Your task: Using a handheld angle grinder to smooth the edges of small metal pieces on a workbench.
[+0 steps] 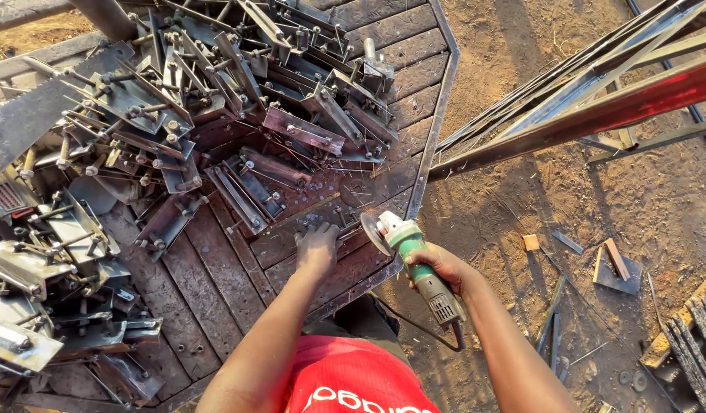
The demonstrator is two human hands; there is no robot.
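Note:
My right hand [443, 265] grips a green angle grinder [414, 264] by its body, the disc [370, 232] held at the right edge of a rusty metal worktable [215, 283]. My left hand [317, 246] presses flat, fingers spread, on a flat metal bracket piece [291, 229] lying on the table just left of the disc. The grinder's black cord trails down from its rear toward my body.
Heaps of welded steel brackets with bolts [215, 84] cover the back and left of the table, more at lower left [31, 306]. Long steel bars [582, 107] lean from the upper right to the table edge. Scrap bits [617, 264] lie on the dirt ground.

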